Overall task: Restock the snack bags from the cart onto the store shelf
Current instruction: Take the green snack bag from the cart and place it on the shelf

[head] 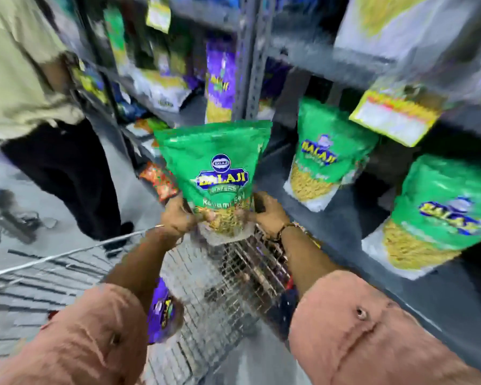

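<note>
Transfer is under way: green snack bag point(215, 173) is held upright at its base by left hand point(178, 215) and right hand point(267, 215), both closed, above cart point(220, 273); placement beside shelved green bags point(325, 154) on shelf point(353, 218) is required next.

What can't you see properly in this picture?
Head view:
- Small print on the held green bag: motion-blurred.
- Its bottom: covered by the left hand and right hand.
- Yellow shelf tag: blurred.
- Purple bag in the cart: half hidden by the sleeve.

Bright, even light overhead, hardly any shadows. Heavy motion blur smears the shelves point(345, 207) and edges; only the held bag point(217, 173) reads fairly sharp. Wide-angle bending at the corners.
</note>
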A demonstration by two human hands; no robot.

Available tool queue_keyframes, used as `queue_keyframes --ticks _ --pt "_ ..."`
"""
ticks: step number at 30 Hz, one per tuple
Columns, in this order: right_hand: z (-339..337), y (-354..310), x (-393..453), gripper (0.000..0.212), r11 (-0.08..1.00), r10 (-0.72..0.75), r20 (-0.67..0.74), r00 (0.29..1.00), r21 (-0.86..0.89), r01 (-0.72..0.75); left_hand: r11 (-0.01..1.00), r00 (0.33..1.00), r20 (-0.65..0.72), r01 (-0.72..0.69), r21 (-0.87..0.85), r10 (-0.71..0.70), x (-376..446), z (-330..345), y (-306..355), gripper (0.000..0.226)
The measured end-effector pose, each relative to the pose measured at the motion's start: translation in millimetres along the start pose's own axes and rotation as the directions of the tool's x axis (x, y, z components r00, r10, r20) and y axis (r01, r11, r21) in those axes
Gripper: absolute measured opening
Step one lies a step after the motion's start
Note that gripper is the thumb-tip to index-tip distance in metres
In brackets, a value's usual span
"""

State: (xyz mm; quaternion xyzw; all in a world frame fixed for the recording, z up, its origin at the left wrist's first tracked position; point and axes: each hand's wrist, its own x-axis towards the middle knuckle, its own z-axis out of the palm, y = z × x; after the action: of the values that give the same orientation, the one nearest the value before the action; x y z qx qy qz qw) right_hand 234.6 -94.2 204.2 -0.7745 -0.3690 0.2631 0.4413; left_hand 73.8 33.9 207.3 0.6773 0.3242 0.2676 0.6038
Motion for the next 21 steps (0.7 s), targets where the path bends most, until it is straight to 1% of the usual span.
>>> queue_keyframes --ticks 4,6,8,9,11,12,13,16,18,19,20,21 --pt "-59 -70 -36 0.039 0.987 -0.122 -0.175 0.977 0.086 0.139 0.983 0.983 0.009 -0.181 -0.007 0.181 -9 7 99 0.033" --pt "-92 -99 -55 0.038 0.975 -0.178 -0.289 0.941 0.078 0.208 0.963 0.963 0.028 -0.267 -0.038 0.268 -19 20 149 0.027" --pt "-128 -124 -74 0.038 0.965 -0.226 -0.391 0.892 0.038 0.261 0.928 0.928 0.037 -0.367 -0.066 0.370 -30 39 193 0.025" --pt "-148 -134 -84 0.042 0.956 -0.260 -0.438 0.860 0.005 0.292 0.912 0.913 0.039 -0.401 -0.083 0.406 -37 50 214 0.025" --pt "-190 -155 -112 0.059 0.947 -0.292 -0.518 0.804 -0.037 0.319 0.872 0.877 0.060 -0.463 -0.161 0.477 -51 78 251 0.024" --pt "-209 -161 -122 0.066 0.942 -0.299 -0.540 0.787 -0.036 0.333 0.856 0.862 0.070 -0.484 -0.184 0.502 -54 91 265 0.021" --pt "-230 -165 -137 0.070 0.931 -0.322 -0.571 0.755 -0.049 0.361 0.835 0.842 0.082 -0.507 -0.215 0.533 -60 108 280 0.019" --pt "-293 -164 -183 0.071 0.929 -0.329 -0.660 0.675 -0.098 0.357 0.786 0.787 0.144 -0.546 -0.292 0.600 -78 166 315 0.022" --pt "-326 -159 -220 0.055 0.934 -0.335 -0.687 0.645 -0.150 0.325 0.755 0.747 0.176 -0.572 -0.321 0.641 -96 208 334 0.030" --pt "-341 -155 -240 0.050 0.942 -0.317 -0.712 0.627 -0.158 0.297 0.748 0.732 0.206 -0.565 -0.349 0.649 -106 231 341 0.029" --pt "-358 -148 -257 0.051 0.949 -0.295 -0.737 0.608 -0.152 0.277 0.744 0.717 0.239 -0.554 -0.374 0.655 -114 255 347 0.025" --pt "-374 -141 -276 0.057 0.955 -0.278 -0.758 0.590 -0.153 0.255 0.743 0.704 0.269 -0.547 -0.385 0.657 -122 279 352 0.023"
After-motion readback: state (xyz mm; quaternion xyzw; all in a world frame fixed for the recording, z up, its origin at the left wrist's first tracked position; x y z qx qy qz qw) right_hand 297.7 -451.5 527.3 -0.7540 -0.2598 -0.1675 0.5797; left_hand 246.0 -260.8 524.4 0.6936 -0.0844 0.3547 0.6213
